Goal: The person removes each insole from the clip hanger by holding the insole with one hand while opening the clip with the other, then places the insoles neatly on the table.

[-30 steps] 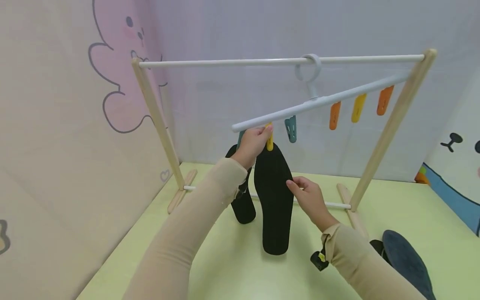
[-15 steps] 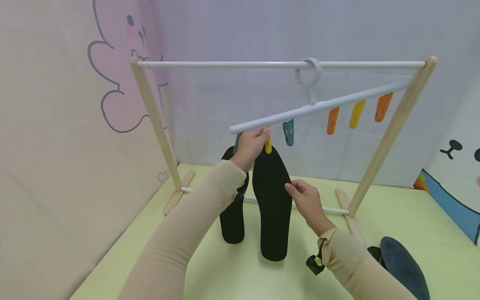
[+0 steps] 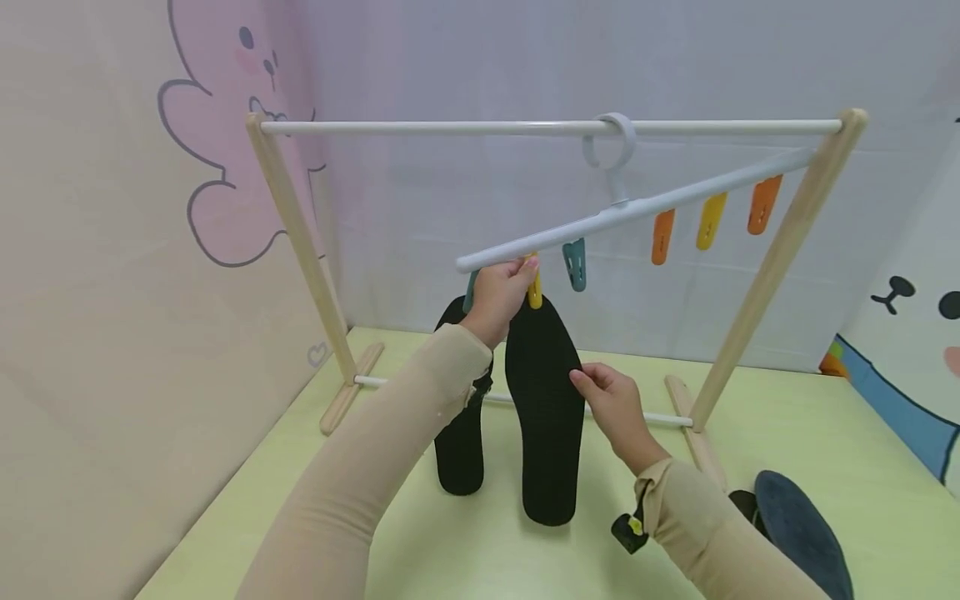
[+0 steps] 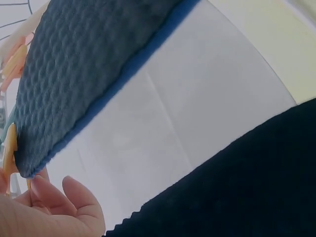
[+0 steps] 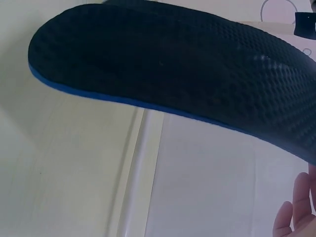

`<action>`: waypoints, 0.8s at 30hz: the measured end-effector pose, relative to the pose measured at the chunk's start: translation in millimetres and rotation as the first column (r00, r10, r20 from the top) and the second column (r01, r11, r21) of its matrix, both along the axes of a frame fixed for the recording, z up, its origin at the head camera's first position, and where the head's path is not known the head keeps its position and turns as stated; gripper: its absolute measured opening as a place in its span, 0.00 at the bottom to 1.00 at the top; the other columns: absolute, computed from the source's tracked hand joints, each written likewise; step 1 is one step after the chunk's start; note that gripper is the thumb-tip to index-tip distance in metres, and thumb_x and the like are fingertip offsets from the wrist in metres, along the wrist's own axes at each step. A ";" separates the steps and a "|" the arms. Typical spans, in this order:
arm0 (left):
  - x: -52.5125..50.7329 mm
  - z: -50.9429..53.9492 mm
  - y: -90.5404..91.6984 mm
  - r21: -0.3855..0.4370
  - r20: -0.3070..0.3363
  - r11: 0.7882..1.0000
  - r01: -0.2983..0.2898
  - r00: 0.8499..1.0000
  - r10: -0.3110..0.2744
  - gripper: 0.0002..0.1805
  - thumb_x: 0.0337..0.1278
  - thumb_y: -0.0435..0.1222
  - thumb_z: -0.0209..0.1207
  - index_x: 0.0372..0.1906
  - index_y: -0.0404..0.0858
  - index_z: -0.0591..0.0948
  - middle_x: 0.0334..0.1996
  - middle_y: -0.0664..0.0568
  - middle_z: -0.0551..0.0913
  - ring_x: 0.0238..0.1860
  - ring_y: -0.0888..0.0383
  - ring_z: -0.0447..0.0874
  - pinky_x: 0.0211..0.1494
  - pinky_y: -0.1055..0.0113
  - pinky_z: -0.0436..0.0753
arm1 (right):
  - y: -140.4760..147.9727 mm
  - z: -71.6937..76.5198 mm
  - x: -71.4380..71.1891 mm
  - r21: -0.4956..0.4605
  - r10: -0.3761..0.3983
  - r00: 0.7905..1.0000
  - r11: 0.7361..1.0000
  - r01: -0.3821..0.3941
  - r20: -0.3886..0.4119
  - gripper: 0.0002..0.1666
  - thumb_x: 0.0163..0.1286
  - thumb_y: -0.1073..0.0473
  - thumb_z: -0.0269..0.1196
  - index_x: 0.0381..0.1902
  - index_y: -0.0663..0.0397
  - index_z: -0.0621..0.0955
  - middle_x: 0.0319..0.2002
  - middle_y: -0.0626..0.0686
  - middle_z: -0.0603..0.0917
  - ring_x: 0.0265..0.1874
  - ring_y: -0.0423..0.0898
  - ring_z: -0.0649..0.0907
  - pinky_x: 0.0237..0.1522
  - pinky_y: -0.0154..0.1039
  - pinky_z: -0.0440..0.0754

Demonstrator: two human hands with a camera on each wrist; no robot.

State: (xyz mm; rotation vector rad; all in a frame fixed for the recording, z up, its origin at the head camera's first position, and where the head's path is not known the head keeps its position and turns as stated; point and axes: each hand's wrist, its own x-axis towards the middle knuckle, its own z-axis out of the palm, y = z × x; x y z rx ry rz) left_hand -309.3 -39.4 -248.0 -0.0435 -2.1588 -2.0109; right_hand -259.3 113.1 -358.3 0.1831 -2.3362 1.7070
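A black shoe insole (image 3: 549,408) hangs upright below the white hanger (image 3: 555,237), its tip at the yellow clip (image 3: 535,292). My left hand (image 3: 497,298) pinches that clip between thumb and fingers; the left wrist view shows the clip (image 4: 10,145) on the insole's tip. With thumb and fingertips, my right hand (image 3: 617,407) pinches the insole's right edge. Behind my left forearm hangs a second black insole (image 3: 460,458), below a green clip (image 3: 470,292); my hand partly hides its top. The right wrist view shows the insole's (image 5: 148,64) blue rim.
A wooden rack with a white rail (image 3: 435,127) carries the hanger, which tilts down to the left. Another green clip (image 3: 575,265), orange clips (image 3: 663,237) and a further yellow clip (image 3: 711,221) hang to the right. Dark slippers or insoles (image 3: 806,529) lie at the table's right.
Since a second ago the rear insole has swung lower and slightly left. Both hands keep their hold on the clip and the front insole. The view has shifted slightly.
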 end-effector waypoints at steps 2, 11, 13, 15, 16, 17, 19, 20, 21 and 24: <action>-0.4 -0.2 1.3 -0.003 0.008 1.000 -0.001 1.000 0.001 0.18 0.67 0.39 0.56 0.54 0.31 0.81 0.51 0.44 0.81 0.49 0.56 0.74 0.58 0.61 0.74 | 1.8 -0.4 0.8 -0.014 0.001 1.000 1.000 -0.001 0.020 0.13 0.69 0.64 0.60 0.40 0.73 0.81 0.32 0.53 0.84 0.31 0.34 0.76 0.39 0.31 0.73; -1.5 -1.4 3.2 -0.007 0.046 1.000 -0.012 0.999 0.013 0.18 0.67 0.40 0.57 0.53 0.32 0.82 0.52 0.45 0.80 0.50 0.56 0.73 0.59 0.59 0.72 | 6.2 -6.6 3.5 -0.039 -0.001 0.999 0.999 0.003 0.048 0.12 0.69 0.64 0.60 0.40 0.74 0.81 0.30 0.50 0.83 0.31 0.35 0.76 0.39 0.31 0.73; -0.7 -1.4 3.6 -0.013 0.047 1.000 -0.018 0.999 0.019 0.17 0.67 0.40 0.57 0.52 0.32 0.82 0.53 0.46 0.80 0.53 0.55 0.73 0.61 0.58 0.71 | 6.9 -8.1 4.4 -0.031 -0.003 0.999 1.000 0.004 0.047 0.12 0.69 0.65 0.61 0.39 0.74 0.81 0.30 0.51 0.83 0.31 0.35 0.75 0.39 0.31 0.73; -0.3 -1.6 4.4 -0.019 0.042 1.000 -0.022 0.999 0.023 0.17 0.67 0.39 0.57 0.51 0.30 0.82 0.53 0.46 0.80 0.55 0.54 0.73 0.63 0.58 0.69 | 8.0 -8.9 5.2 -0.023 -0.007 0.999 1.000 0.008 0.046 0.12 0.69 0.65 0.61 0.39 0.74 0.81 0.31 0.51 0.83 0.31 0.35 0.76 0.39 0.31 0.73; -0.2 -1.6 4.8 -0.020 0.037 1.000 -0.023 0.999 0.024 0.17 0.67 0.39 0.57 0.51 0.30 0.82 0.53 0.46 0.80 0.55 0.54 0.73 0.63 0.58 0.69 | 8.5 -9.0 5.5 -0.021 -0.009 0.999 1.000 0.010 0.044 0.12 0.69 0.65 0.61 0.39 0.74 0.81 0.31 0.51 0.83 0.31 0.35 0.75 0.39 0.31 0.73; -0.3 -1.5 5.2 -0.017 0.034 1.000 -0.022 0.999 0.023 0.17 0.67 0.38 0.57 0.51 0.30 0.82 0.53 0.46 0.80 0.56 0.54 0.73 0.63 0.58 0.69 | 9.0 -8.8 5.7 -0.019 -0.011 0.999 1.000 0.012 0.041 0.12 0.69 0.65 0.61 0.39 0.74 0.81 0.31 0.52 0.83 0.31 0.35 0.75 0.39 0.31 0.73; -1.0 -1.5 5.2 -0.013 0.028 1.000 -0.019 0.999 0.019 0.17 0.67 0.39 0.57 0.51 0.30 0.82 0.53 0.45 0.80 0.55 0.54 0.73 0.63 0.58 0.69 | 10.1 -8.4 5.9 -0.017 -0.013 0.999 1.000 0.014 0.037 0.12 0.69 0.65 0.61 0.39 0.74 0.81 0.31 0.52 0.83 0.31 0.35 0.76 0.39 0.31 0.73; -1.5 -1.6 5.0 -0.010 0.026 1.000 -0.018 0.999 0.019 0.17 0.67 0.39 0.57 0.51 0.30 0.82 0.53 0.45 0.80 0.54 0.55 0.73 0.63 0.58 0.69 | 10.7 -8.4 5.9 -0.014 -0.014 0.999 1.000 0.014 0.036 0.12 0.69 0.65 0.61 0.39 0.74 0.81 0.31 0.52 0.83 0.31 0.35 0.76 0.39 0.31 0.73; -1.9 -1.6 4.7 -0.007 0.024 1.000 -0.017 1.000 0.017 0.17 0.67 0.39 0.57 0.52 0.30 0.82 0.53 0.46 0.80 0.54 0.55 0.73 0.63 0.58 0.69 | 11.2 -8.7 5.9 -0.014 -0.014 0.999 1.000 0.014 0.036 0.12 0.69 0.65 0.61 0.39 0.74 0.81 0.31 0.52 0.83 0.31 0.35 0.76 0.39 0.31 0.73; -3.1 -1.4 3.8 -0.010 0.028 1.000 -0.020 0.999 0.020 0.18 0.67 0.40 0.57 0.52 0.31 0.82 0.53 0.46 0.80 0.52 0.56 0.72 0.62 0.57 0.69 | 12.7 -9.8 6.0 -0.014 -0.008 0.999 1.000 0.008 0.043 0.12 0.69 0.65 0.61 0.39 0.74 0.81 0.31 0.52 0.83 0.31 0.36 0.76 0.39 0.31 0.73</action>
